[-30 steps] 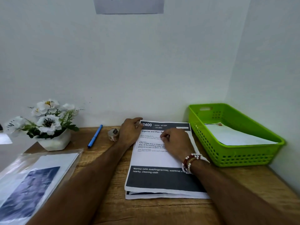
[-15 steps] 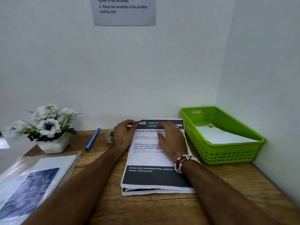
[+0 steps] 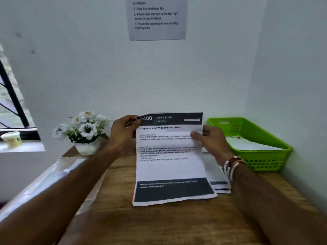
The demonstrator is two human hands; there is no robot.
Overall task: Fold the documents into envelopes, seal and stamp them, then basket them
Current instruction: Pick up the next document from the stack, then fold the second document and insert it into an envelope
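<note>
A printed document (image 3: 169,167) with dark bands at top and bottom is lifted at its far end, its near edge still low over the wooden desk (image 3: 159,223). My left hand (image 3: 123,131) pinches its top left corner. My right hand (image 3: 210,140) grips its right edge, thumb on the front. The remaining stack of documents (image 3: 218,184) lies under and to the right of it. A green basket (image 3: 265,161) at the right holds a white envelope (image 3: 251,144).
A white pot of white flowers (image 3: 85,133) stands at the back left. A clear plastic sleeve (image 3: 58,175) lies along the desk's left side. An instruction sheet (image 3: 157,18) hangs on the wall. A small jar (image 3: 12,139) sits on the window ledge at the far left.
Both hands went from resting on the stack to holding the top sheet, and its far end has risen off the stack. The camera tilted up and shifted left.
</note>
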